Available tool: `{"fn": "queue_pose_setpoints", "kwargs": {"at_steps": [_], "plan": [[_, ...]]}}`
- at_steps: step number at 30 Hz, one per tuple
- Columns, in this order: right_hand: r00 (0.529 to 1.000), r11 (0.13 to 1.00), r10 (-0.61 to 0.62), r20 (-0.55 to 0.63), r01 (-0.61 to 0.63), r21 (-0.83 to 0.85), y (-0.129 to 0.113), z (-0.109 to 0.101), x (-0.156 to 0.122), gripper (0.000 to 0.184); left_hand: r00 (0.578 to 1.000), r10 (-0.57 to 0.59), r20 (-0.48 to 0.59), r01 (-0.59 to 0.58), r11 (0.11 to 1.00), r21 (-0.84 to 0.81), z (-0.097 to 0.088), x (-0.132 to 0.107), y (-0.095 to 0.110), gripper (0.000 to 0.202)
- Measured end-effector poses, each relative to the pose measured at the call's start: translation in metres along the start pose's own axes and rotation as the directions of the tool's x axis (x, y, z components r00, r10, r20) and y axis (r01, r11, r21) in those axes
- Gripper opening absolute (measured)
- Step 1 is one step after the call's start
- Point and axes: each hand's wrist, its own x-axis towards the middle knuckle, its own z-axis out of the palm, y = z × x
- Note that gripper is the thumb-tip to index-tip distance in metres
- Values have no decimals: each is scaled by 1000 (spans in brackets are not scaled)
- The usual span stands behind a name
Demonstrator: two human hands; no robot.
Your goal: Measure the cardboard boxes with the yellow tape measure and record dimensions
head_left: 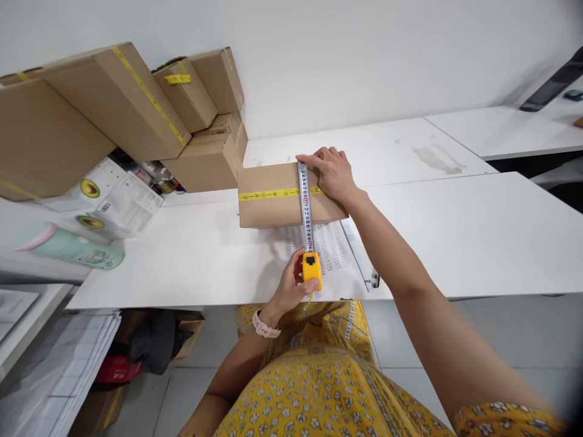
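"How far along is the work?"
"The blade [306,209] is out and lies across the top of the cardboard box [268,212], so I'd judge the measuring under way."
"And the hands?"
"The left hand [290,282] grips the yellow tape measure [312,273]. The right hand [336,175] lies over the box, forefinger at the blade's far end; whether it grips anything, I can't tell."
"Where's the box?"
"On the desk [191,261], a printed sheet [331,252] showing at its near side."
"What's left?"
"The blade isn't reeled in yet; whether a figure has been read doesn't show."
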Motion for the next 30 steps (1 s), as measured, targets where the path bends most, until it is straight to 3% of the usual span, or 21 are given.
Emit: {"fn": "queue_pose_setpoints", "kwargs": {"at_steps": [4, 9, 11, 13, 16, 20, 24, 30], "plan": [[985, 989, 147, -92, -143, 41, 8, 1, -5, 54, 976, 118, -181, -83, 978, 190, -12, -9, 2, 83], [972, 965, 226, -69, -214, 150, 30, 5, -22, 59, 843, 332, -424, -247, 938, 243, -54, 1, 25, 76], [976, 966, 208, -57, -196, 167, 32, 5, -26, 58, 818, 350, -456, -263, 933, 245, -67, 9, 34, 71], [988, 972, 155, 15, -155, 179, 28, 5, -26, 54, 832, 334, -444, -247, 938, 244, -71, 14, 38, 69], [987, 977, 92, 135, -116, 180, 16, 5, -22, 48, 906, 255, -339, -187, 958, 219, -57, 15, 33, 71], [987, 987, 104, 126, -118, 113, 3, 9, -17, 43, 980, 118, -163, -91, 982, 164, -28, 15, 23, 69], [990, 987, 107, 89, -116, 107, -2, 14, -23, 43, 993, 50, -108, -37, 992, 121, -16, 20, 24, 70], [993, 985, 113, 42, -117, 125, -2, 18, -32, 42, 985, 95, -146, -73, 986, 149, -23, 22, 29, 68]]}}
